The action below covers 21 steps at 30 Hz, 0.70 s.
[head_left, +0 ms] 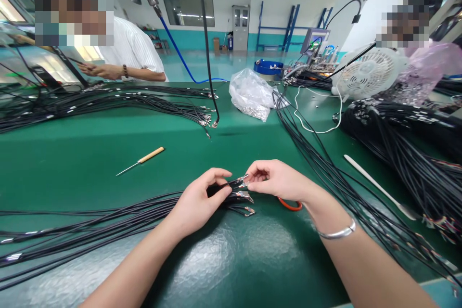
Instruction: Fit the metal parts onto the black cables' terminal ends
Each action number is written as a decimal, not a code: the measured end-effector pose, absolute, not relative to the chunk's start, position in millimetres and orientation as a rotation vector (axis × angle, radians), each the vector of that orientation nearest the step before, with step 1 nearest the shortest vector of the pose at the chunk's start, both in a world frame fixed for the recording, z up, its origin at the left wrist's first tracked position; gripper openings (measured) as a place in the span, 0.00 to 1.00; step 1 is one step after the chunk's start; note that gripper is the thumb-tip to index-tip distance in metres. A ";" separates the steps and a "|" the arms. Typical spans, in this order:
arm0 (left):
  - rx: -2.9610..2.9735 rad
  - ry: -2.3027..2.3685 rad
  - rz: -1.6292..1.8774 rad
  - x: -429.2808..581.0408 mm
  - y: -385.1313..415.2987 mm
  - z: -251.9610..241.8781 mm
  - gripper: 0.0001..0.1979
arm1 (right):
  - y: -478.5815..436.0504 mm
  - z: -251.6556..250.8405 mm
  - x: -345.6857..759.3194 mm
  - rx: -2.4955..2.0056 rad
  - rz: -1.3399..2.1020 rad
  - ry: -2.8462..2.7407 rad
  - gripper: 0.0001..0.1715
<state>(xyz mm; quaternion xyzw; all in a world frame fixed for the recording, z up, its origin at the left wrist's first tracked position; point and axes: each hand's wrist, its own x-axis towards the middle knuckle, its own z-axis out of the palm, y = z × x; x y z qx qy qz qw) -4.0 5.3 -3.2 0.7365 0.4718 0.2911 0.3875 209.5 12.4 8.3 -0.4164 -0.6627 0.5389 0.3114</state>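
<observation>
While the left hand grips a bunch of black wires on the green table, the right hand pinches a metal wire end — the hands almost touch, and an orange loop lies just under the right hand.

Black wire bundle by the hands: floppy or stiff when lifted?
Likely floppy: the black wires lie in loose curves past the left hand. Each is probably light, being thin. The metal terminals at their ends sit close together, so they may snag each other.
</observation>
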 end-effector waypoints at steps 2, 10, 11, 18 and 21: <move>1.804 1.158 0.739 0.9 3.2 -0.4 0.14 | 9.3 11.3 208.5 -1.090 1.412 -1.760 0.04; 1.763 1.102 0.778 8.2 -0.3 4.7 0.06 | 5.3 17.3 207.5 -1.082 1.491 -1.732 0.06; 1.716 1.092 0.788 8.1 0.0 4.7 0.06 | 5.7 17.1 207.2 -1.086 1.512 -1.724 0.07; 1.382 1.006 0.809 8.6 1.2 3.0 0.08 | 6.9 12.2 203.9 -1.054 1.562 -1.643 0.05; 1.330 1.007 0.800 8.4 1.9 3.0 0.08 | 8.5 8.2 202.5 -1.043 1.638 -1.571 0.08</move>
